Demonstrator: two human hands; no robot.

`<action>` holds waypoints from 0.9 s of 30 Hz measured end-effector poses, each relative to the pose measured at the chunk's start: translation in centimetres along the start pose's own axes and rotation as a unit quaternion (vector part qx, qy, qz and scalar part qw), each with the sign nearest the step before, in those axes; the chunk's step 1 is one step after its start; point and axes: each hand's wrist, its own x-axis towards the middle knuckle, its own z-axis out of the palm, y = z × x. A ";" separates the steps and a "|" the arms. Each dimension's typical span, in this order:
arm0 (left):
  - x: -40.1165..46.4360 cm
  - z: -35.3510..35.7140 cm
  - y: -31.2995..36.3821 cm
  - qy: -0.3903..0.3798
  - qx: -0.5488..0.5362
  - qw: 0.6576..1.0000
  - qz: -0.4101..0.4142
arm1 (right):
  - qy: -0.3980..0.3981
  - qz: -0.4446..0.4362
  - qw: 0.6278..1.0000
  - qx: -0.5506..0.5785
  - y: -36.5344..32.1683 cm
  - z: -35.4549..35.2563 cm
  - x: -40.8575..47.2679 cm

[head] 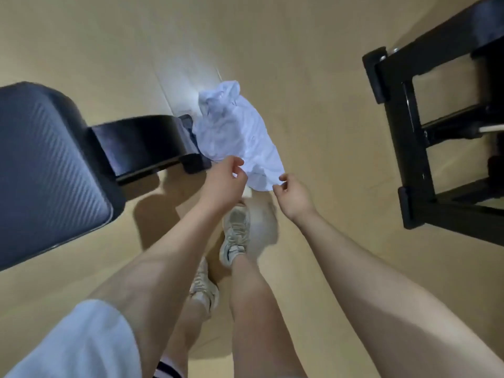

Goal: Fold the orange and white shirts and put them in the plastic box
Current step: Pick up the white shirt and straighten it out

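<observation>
- No brand, label or readable writing anywhere in view.
- White shirt crumpled in a loose heap on the pale wooden floor, ahead of both hands and just beyond the feet.
- Near edge of the shirt lying between the two hands, its lower corner right at the fingertips of the right hand.
- Right hand reaching down with fingers curled, thumb and forefinger close together at the shirt's corner; cannot tell whether cloth is actually pinched or only touched.
- Left hand lowered beside the shirt's near left edge, fingers loosely curled and slightly apart, holding nothing that can be made out; fingertips just short of or barely meeting the fabric, blurred.
- Shirt's left side resting against the black curved base of a padded dark chair seat at the left.
- Black metal frame standing well apart at the right.
- Pale trainers on the floor directly below the hands, one foot ahead of the other.
- White short sleeve at the lower left corner.
</observation>
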 end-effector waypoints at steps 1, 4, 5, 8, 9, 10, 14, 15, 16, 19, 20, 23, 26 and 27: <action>2.2 1.7 -1.0 0.002 0.019 1.000 -0.008 | -0.003 0.002 1.000 0.000 1.5 1.5 2.1; 9.3 6.1 -5.0 0.017 0.058 0.998 -0.033 | -0.003 -0.031 0.999 -0.035 5.2 5.9 9.6; 11.6 7.1 -6.5 0.032 0.076 0.996 -0.030 | 0.001 -0.045 0.998 -0.044 6.0 7.3 12.3; 18.2 9.2 -10.8 0.075 0.150 0.986 0.018 | 0.033 -0.048 0.998 0.000 7.0 11.1 20.2; 20.2 9.6 -12.0 0.079 0.163 0.983 0.033 | 0.051 -0.038 0.998 0.028 7.1 12.3 22.7; 22.1 9.9 -13.2 0.082 0.171 0.981 0.046 | 0.072 -0.029 0.996 0.050 7.0 13.3 24.9; 27.6 9.3 -15.7 0.090 0.186 0.973 0.103 | 0.129 -0.035 0.990 0.031 5.9 16.0 30.6; 28.3 8.9 -15.8 0.089 0.186 0.972 0.111 | 0.133 -0.046 0.990 -0.009 5.5 16.3 31.4; 28.7 8.4 -15.8 0.088 0.182 0.973 0.114 | 0.134 -0.059 0.988 -0.043 5.1 16.6 32.1; 27.3 6.8 -15.0 0.093 0.145 0.980 0.102 | 0.132 -0.087 0.987 -0.011 3.6 16.0 30.9; 26.1 6.3 -14.5 0.093 0.128 0.983 0.094 | 0.129 -0.097 0.987 0.019 3.0 15.2 29.6; 20.5 4.7 -12.8 0.077 0.091 0.990 0.075 | 0.124 -0.146 0.979 0.063 1.1 11.6 23.6; 12.7 2.3 -9.7 0.082 0.082 0.993 0.038 | 0.094 -0.171 0.975 0.104 -1.1 6.5 15.6; 10.1 1.4 -8.3 0.085 0.083 0.992 0.033 | 0.086 -0.175 0.974 0.119 -1.9 4.5 12.8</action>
